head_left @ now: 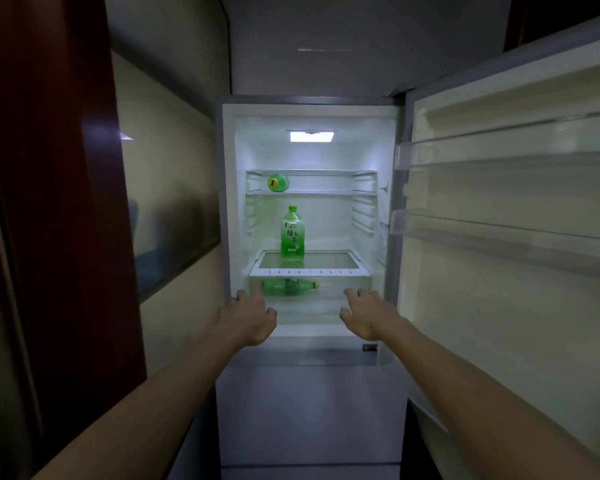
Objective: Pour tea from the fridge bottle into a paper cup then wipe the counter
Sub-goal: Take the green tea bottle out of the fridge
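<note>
Fridge (pixel 309 410) open, door (pixel 516 306) swung out to the right, inside lamp (pixel 311 136) lit. Tea bottle (pixel 292 233) stands upright on the glass shelf (pixel 329 259), mid-compartment, green label, green cap on. Second bottle (pixel 278 182) lies on its side on the top shelf (pixel 326 193), left end, cap facing near. Third bottle (pixel 288 287) lies on its side in the clear drawer (pixel 347 282) under the glass shelf, cap to the right. Both bare arms reach toward the drawer front. Left hand (pixel 250 317) at the drawer's left end, grip released, fingers spread, holding nothing; cannot tell whether fingertips touch the drawer. Right hand (pixel 368 315) at the right end, grip likewise released, fingers spread. Both hands below the tea bottle, apart from it. Clear racks (pixel 499 150) on the door. Dark red cabinet (pixel 66 168) at left
</note>
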`<state>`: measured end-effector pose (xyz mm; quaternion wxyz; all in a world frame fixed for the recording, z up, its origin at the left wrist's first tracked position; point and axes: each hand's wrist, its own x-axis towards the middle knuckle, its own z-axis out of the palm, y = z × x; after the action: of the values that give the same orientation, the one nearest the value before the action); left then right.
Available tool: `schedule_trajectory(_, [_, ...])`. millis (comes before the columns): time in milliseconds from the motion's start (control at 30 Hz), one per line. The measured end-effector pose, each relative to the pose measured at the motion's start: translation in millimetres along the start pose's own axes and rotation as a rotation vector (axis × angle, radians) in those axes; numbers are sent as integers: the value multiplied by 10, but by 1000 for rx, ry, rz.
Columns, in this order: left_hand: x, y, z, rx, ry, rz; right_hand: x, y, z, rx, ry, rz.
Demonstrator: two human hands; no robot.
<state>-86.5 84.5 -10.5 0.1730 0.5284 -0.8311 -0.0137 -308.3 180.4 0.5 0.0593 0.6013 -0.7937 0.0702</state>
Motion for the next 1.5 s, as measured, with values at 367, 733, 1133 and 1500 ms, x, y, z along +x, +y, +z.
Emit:
schedule_trajectory(367, [938,43,274,-50,81,56,1032,154,309,-30,44,-35])
schedule_trajectory(733, [2391,-301,534,-67,60,91,2412,-27,358,-78,92,-41])
schedule_trajectory(1133, [3423,-391,886,-99,33,100,3427,110,442,-35,134,-27])
schedule_trajectory(1500, [4239,-146,996,-264,21,9,4348,265,360,416,185,-102])
